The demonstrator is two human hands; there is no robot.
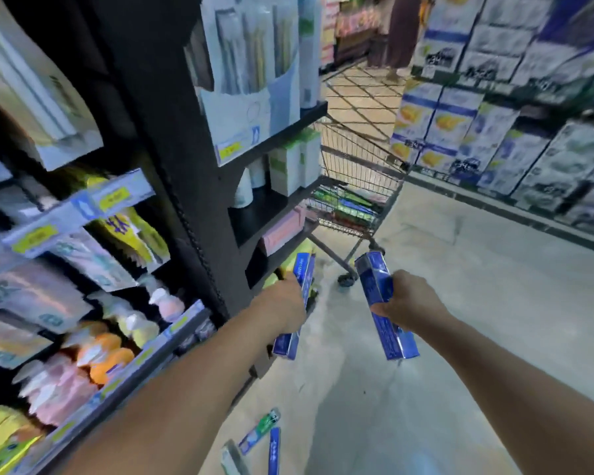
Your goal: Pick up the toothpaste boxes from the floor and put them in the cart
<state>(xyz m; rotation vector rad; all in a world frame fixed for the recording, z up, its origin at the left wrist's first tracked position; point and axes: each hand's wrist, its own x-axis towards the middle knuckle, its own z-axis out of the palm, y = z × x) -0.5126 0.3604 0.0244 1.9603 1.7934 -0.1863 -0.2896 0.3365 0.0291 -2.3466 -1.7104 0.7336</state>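
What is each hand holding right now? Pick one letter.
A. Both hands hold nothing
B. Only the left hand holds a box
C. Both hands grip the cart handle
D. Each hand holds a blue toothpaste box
D: the left hand grips one blue toothpaste box and the right hand grips another blue box, both short of the cart.

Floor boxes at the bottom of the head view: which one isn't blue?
The green-and-white toothpaste box, lying farthest from the camera of the loose ones. The slim blue box sits just below it; the box at the frame edge looks greyish, too blurred to name.
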